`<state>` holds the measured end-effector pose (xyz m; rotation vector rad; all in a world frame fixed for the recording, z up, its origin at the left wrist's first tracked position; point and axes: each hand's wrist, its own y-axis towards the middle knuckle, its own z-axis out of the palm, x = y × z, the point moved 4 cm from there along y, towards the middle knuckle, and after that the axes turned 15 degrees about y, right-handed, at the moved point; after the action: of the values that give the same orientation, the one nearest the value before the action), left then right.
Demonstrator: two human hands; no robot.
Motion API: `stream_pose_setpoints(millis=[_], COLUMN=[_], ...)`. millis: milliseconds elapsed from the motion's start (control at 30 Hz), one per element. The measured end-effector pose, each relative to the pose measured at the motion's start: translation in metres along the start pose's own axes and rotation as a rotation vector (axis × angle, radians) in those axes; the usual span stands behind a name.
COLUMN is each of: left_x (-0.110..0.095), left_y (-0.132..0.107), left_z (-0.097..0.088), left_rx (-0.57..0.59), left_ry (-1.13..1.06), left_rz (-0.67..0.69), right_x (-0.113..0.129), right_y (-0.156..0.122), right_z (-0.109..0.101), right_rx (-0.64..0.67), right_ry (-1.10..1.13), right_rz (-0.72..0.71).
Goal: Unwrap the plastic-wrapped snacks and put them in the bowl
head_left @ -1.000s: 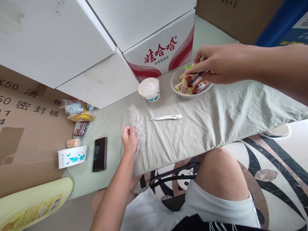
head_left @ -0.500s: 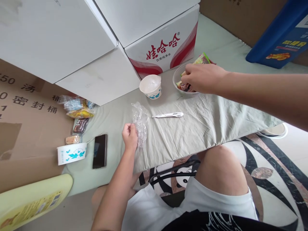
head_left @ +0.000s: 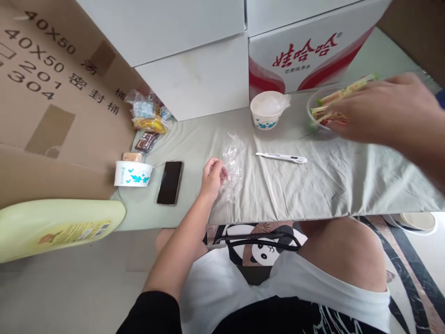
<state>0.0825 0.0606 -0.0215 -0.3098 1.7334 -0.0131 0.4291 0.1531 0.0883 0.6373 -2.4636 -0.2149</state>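
My left hand point(head_left: 212, 178) rests on the cloth with its fingers curled closed at the left edge of a crumpled clear plastic bag point(head_left: 234, 162). Motion smears my right hand point(head_left: 378, 111), which is over a clear plastic bowl point(head_left: 309, 113) and hides much of it. Inside the bowl lie snack packets point(head_left: 342, 95) with green ends; whether my right fingers grip one is unclear. Left of the bowl stands a white paper cup point(head_left: 264, 113) with blue leaf print and clear plastic in its mouth. A white utility knife point(head_left: 281, 158) lies between bag and bowl.
A phone point(head_left: 170, 183) lies on the left, beside a second paper cup point(head_left: 133, 174) and several wrapped snacks point(head_left: 149, 124). White cartons point(head_left: 194, 86) line the back. A brown carton point(head_left: 69, 139) and a pale yellow bottle point(head_left: 62, 227) border the left side.
The view has swung left, so things sit farther right in the picture. My right hand has shifted at the bowl and become blurred. My left hand stays by the bag.
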Motion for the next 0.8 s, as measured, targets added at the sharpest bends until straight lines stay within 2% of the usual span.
stream_pose_setpoints(millis=[33, 133, 200, 267, 333, 433, 500, 533, 600, 633, 667, 700, 767, 800], left_x=[0.0, 0.0, -0.001, -0.001, 0.0, 0.01, 0.016, 0.016, 0.006, -0.002, -0.009, -0.013, -0.012, -0.009], left_y=[-0.006, -0.021, -0.025, -0.024, -0.016, -0.004, 0.0, 0.0, -0.003, -0.006, -0.01, -0.014, -0.023, -0.025], left_z=[0.0, 0.002, -0.001, -0.012, -0.029, -0.054, -0.067, -0.073, -0.081, -0.08, -0.075, -0.069, -0.058, -0.056], left_rx=[0.03, 0.146, 0.182, 0.132, 0.011, -0.157, -0.251, -0.303, -0.349, -0.301, -0.195, -0.038, 0.28, 0.381], left_ry=[-0.012, -0.05, -0.071, -0.084, -0.092, -0.067, 0.006, 0.061, 0.233, 0.354, 0.492, 0.635, 0.874, 0.956], left_rz=[-0.006, -0.031, -0.076, -0.129, -0.171, -0.243, -0.256, -0.207, 0.032, 0.192, 0.345, 0.467, 0.564, 0.562], right_x=[0.029, 0.11, 0.135, 0.136, 0.125, 0.108, 0.104, 0.103, 0.103, 0.102, 0.101, 0.098, 0.09, 0.085], right_y=[-0.006, -0.033, -0.049, -0.059, -0.065, -0.065, -0.062, -0.061, -0.058, -0.057, -0.057, -0.056, -0.055, -0.055], right_z=[0.014, 0.082, 0.127, 0.158, 0.169, 0.163, 0.157, 0.155, 0.154, 0.154, 0.155, 0.156, 0.158, 0.159], right_rx=[0.015, 0.144, 0.126, 0.1, 0.038, -0.059, -0.078, -0.079, -0.08, -0.079, -0.069, -0.055, -0.024, -0.008], right_ry=[-0.1, 0.043, 0.135, 0.225, 0.284, 0.33, 0.364, 0.38, 0.407, 0.417, 0.425, 0.434, 0.447, 0.45], right_rz=[-0.062, -0.274, -0.267, -0.227, -0.171, -0.093, -0.068, -0.06, -0.046, -0.041, -0.037, -0.033, -0.006, 0.016])
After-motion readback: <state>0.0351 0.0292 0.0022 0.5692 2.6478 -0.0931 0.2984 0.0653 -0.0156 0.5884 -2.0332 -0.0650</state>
